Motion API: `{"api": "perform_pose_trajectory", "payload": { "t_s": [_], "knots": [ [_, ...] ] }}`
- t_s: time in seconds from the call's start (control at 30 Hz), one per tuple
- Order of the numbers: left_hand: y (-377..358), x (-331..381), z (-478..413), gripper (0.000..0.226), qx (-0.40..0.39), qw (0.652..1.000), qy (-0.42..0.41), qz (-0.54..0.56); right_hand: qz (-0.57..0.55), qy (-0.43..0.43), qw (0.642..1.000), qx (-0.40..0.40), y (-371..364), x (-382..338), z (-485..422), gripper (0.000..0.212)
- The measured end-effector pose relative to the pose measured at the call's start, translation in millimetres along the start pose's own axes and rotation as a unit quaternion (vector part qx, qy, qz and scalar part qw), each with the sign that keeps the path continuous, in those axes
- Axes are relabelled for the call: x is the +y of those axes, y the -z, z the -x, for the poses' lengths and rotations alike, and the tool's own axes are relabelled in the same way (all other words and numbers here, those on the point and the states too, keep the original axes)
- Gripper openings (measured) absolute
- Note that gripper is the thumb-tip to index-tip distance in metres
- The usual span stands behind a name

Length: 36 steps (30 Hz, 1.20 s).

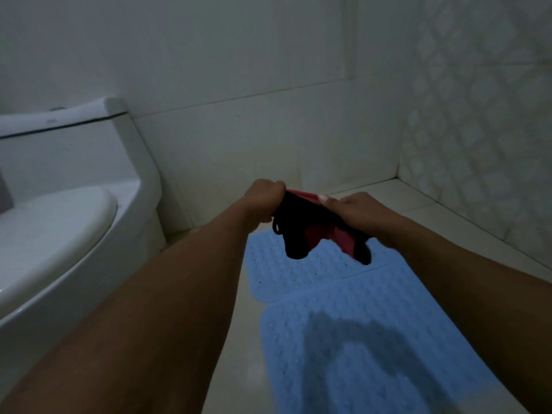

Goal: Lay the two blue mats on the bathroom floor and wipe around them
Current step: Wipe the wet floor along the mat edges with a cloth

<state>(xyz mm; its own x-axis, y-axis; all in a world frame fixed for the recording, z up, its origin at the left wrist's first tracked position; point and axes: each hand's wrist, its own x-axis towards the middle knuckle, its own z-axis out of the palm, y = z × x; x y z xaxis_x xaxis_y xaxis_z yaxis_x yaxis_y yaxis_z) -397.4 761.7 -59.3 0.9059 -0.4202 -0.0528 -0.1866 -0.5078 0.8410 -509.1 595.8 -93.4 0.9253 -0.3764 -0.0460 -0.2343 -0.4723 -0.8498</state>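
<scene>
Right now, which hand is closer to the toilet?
Left. The left hand grips the red and black cloth just beside the toilet; the right hand holds the cloth's other end, farther away.

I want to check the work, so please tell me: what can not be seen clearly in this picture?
- Near mat: cut off by the bottom edge, partly behind the right arm.
- Far mat: its far end is behind the cloth held by left hand and right hand.
- Floor: too dim to tell if it is wiped.

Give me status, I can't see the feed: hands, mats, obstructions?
Left hand, right hand both gripping red-black cloth. Far mat, near mat flat on floor. Toilet left.
</scene>
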Motion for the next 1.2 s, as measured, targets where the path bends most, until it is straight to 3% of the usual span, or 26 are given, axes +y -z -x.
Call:
{"api": "perform_pose_trajectory", "payload": {
  "t_s": [0.13, 0.23, 0.3, 0.4, 0.5, 0.57, 0.7, 0.77, 0.93, 1.1, 1.17, 1.2],
  "knots": [
    [3.8, -6.5, -2.8, 0.020, 0.025, 0.995, -0.049, -0.083, 0.150, 0.033, 0.987, -0.052, 24.0, -5.6, 2.8, 0.069],
    [6.3, -8.4, -3.0, 0.019, -0.016, 0.994, -0.059, -0.088, 0.256, 0.063, 0.964, -0.041, 37.6, -4.5, -7.2, 0.042],
    [7.0, -10.6, -5.8, 0.013, -0.016, 0.993, -0.074, -0.094, 0.264, 0.070, 0.961, -0.034, 47.4, -6.2, -10.0, 0.037],
    [11.1, -10.9, -10.9, 0.017, -0.003, 0.987, -0.095, -0.129, 0.210, 0.044, 0.976, -0.042, 65.6, -10.6, -8.3, 0.032],
    [22.0, -2.2, -10.4, 0.062, -0.081, 0.979, -0.061, -0.176, 0.175, 0.028, 0.983, -0.039, 86.1, -11.1, -8.2, 0.033],
    [29.2, 3.9, -8.4, 0.073, -0.154, 0.965, -0.017, -0.212, 0.167, 0.021, 0.985, -0.029, 96.2, -9.6, -7.2, 0.031],
    [26.4, 17.0, -8.9, 0.032, -0.188, 0.961, -0.021, -0.201, 0.165, 0.022, 0.986, -0.028, 102.2, -10.0, -4.6, 0.015],
    [18.3, 28.3, -8.1, 0.022, -0.179, 0.974, -0.038, -0.133, 0.148, 0.013, 0.987, -0.057, 96.0, -12.3, -2.6, 0.025],
    [1.2, 58.8, -9.8, 0.012, -0.194, 0.978, -0.078, 0.007, 0.000, 0.035, 0.995, -0.096, 57.9, -13.1, -1.0, 0.014],
    [1.5, 58.9, -19.2, 0.021, -0.168, 0.980, -0.089, -0.053, -0.156, 0.063, 0.984, -0.061, 38.2, -3.8, -9.6, 0.015],
    [1.8, 48.0, -24.3, 0.021, -0.154, 0.981, -0.084, -0.081, -0.158, 0.050, 0.984, -0.062, 35.8, -1.6, -14.7, 0.004],
    [1.0, 41.0, -27.3, 0.019, -0.148, 0.981, -0.081, -0.093, -0.155, 0.034, 0.985, -0.075, 35.8, 0.3, -17.7, 0.010]
  ]
}}
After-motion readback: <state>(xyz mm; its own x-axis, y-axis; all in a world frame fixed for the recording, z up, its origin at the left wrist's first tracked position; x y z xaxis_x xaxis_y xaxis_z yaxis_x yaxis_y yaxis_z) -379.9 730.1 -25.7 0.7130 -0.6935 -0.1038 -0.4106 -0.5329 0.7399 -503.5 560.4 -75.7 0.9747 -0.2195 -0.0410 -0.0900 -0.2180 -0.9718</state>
